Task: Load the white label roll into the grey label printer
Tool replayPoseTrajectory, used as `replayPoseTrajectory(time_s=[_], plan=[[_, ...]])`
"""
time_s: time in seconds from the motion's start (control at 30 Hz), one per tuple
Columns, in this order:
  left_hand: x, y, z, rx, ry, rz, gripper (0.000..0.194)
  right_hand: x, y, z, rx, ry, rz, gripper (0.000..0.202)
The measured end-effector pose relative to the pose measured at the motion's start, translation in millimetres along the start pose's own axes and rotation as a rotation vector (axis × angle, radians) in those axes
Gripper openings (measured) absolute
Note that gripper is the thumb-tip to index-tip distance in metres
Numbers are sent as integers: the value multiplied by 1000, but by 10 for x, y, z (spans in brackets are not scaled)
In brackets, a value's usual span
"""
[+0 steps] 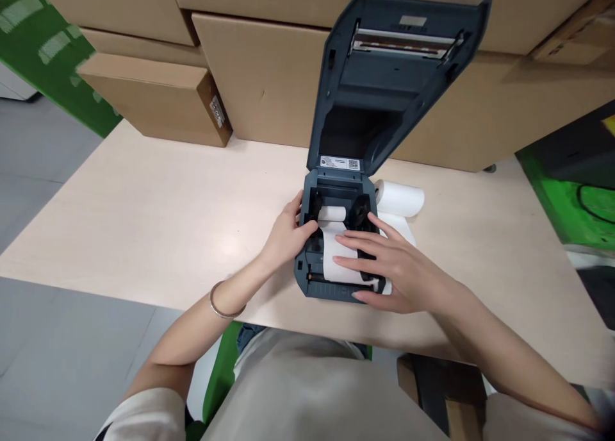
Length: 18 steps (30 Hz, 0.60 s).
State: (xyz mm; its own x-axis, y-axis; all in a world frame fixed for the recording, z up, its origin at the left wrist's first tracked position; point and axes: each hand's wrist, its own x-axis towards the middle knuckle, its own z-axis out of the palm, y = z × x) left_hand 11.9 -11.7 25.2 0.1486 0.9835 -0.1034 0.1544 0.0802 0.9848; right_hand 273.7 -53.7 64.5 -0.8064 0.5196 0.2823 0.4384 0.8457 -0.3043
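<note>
A dark blue-grey label printer (336,181) stands on the table with its lid (368,85) raised. Inside lies a small white paper roll (332,213), its strip of paper (336,255) running down toward the front edge. My left hand (288,232) grips the printer's left side wall, thumb over the rim by the roll holder. Over the right side of the open printer, my right hand (396,265) spreads its fingers, the tips resting on or just above the paper strip. Behind that hand, a larger white roll (400,199) lies on the table to the printer's right, partly unrolled.
Cardboard boxes (269,75) are stacked along the table's back edge, close behind the lid. A flat brown box (158,101) stands at the back left of the pale wooden table (168,197). Dark equipment (567,152) sits beyond the right end.
</note>
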Motion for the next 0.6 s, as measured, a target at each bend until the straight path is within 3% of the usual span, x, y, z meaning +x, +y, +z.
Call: replayPoseTrajectory(time_s=[0.27,0.37,0.43,0.5,0.6], plan=[[23,-50,-31,79,-1,18,80,-53,-93,97,-47,29,43,51],[-164,-14,-77,238,47,105,97,-122,-133,92,-7,58,-19,46],[-353,18,-90,403,-19,223,115,-173,-126,35,91,95,-68,43],[-546,29,-81,533,-96,313,125,-166,-58,-89,115,206,5,33],[-760,-9,-42,666,-153,407,133,55,196,-370,-53,626,343,37]])
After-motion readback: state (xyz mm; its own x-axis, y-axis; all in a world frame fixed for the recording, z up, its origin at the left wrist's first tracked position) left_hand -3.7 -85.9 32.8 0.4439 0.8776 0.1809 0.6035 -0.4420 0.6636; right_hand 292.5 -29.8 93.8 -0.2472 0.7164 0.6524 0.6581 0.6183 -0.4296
